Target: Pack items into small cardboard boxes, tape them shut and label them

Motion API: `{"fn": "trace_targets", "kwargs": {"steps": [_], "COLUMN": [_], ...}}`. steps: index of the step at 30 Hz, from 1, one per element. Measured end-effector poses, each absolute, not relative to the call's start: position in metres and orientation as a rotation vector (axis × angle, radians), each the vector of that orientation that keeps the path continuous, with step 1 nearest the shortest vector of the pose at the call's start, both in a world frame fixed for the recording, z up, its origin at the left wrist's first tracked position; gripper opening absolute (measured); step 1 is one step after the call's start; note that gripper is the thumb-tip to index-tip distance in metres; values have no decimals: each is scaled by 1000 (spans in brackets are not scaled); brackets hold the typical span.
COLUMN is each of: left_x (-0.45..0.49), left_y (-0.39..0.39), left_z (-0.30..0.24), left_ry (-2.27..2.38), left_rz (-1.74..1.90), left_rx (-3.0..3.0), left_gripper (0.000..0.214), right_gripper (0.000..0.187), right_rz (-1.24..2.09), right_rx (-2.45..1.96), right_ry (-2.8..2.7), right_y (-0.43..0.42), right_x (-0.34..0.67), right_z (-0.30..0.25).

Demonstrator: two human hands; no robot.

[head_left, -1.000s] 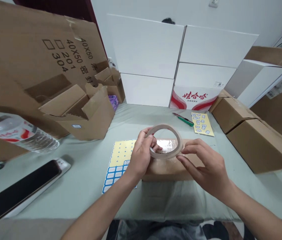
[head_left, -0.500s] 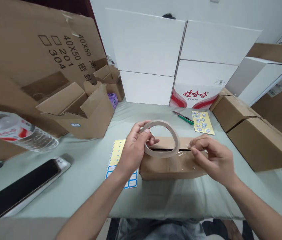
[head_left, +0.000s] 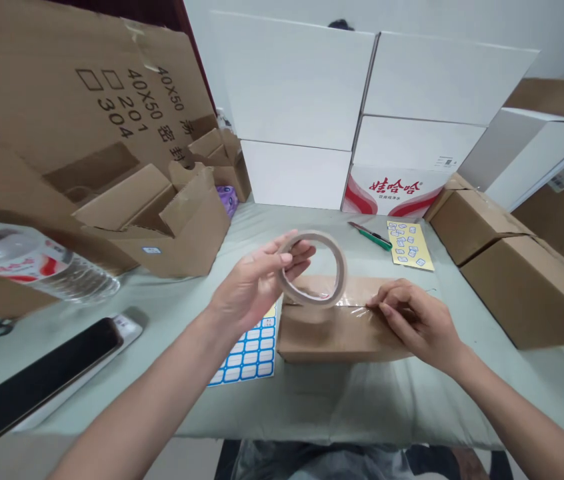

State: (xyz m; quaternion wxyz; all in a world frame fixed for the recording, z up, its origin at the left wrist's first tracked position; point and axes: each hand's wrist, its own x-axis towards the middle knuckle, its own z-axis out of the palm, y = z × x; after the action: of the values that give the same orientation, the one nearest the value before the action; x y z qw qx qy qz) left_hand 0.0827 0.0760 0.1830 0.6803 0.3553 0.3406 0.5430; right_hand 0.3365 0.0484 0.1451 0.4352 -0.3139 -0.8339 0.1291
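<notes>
My left hand (head_left: 252,283) holds a roll of clear tape (head_left: 341,268) upright, the thumb on its near side and the fingers behind and through the ring. Below the roll lies a small brown cardboard box (head_left: 332,341), its top flaps meeting at a seam. My right hand (head_left: 419,320) is closed in a pinch over the right part of the box top. A shiny bit of clear tape shows at its fingertips, by the seam. Partly under my left forearm is a sheet of blue-bordered labels (head_left: 249,353).
A green utility knife (head_left: 375,239) and a yellow sticker sheet (head_left: 411,247) lie behind the box. Brown cartons (head_left: 527,280) stand at right, an opened carton (head_left: 192,233) at left. A water bottle (head_left: 47,263) and a phone (head_left: 42,373) are farther left; white panels (head_left: 297,87) stand behind.
My left hand has moved slightly left and turned, tilting the tape roll and showing more palm. The box seam looks more closed. My right hand has shifted slightly down and left along the box.
</notes>
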Motion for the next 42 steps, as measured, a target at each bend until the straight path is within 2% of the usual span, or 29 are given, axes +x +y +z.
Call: {"fn": "trace_targets", "kwargs": {"steps": [4, 7, 10, 15, 22, 31, 38, 42], "left_x": [96, 93, 88, 96, 97, 86, 85, 88], "left_y": [71, 68, 65, 63, 69, 73, 72, 72], "left_z": [168, 156, 158, 179, 191, 193, 203, 207], "left_ry": [648, 863, 1127, 1127, 1157, 1203, 1272, 1292], "left_rz": [1317, 1380, 1407, 1279, 1109, 966, 655, 647], "left_rx": [919, 1358, 1828, 2391, 2431, 2543, 2571, 2485], "left_gripper": [32, 37, 31, 28, 31, 31, 34, 30], "right_gripper": [16, 17, 15, 14, 23, 20, 23, 21], "right_rz": [240, 143, -14, -200, -213, -81, -140, -195], "right_rx": [-694, -701, -701, -677, -681, -725, -727, -697], "right_ry": [-2140, -2213, -2334, -2440, -2493, -2555, -2599, -2607], "right_y": [48, 48, 50, 54, 56, 62, 62, 63], "right_x": [346, 357, 366, 368, 363, 376, 376, 372], "right_z": [140, 138, 139, 147, 151, 151, 153, 156]}}
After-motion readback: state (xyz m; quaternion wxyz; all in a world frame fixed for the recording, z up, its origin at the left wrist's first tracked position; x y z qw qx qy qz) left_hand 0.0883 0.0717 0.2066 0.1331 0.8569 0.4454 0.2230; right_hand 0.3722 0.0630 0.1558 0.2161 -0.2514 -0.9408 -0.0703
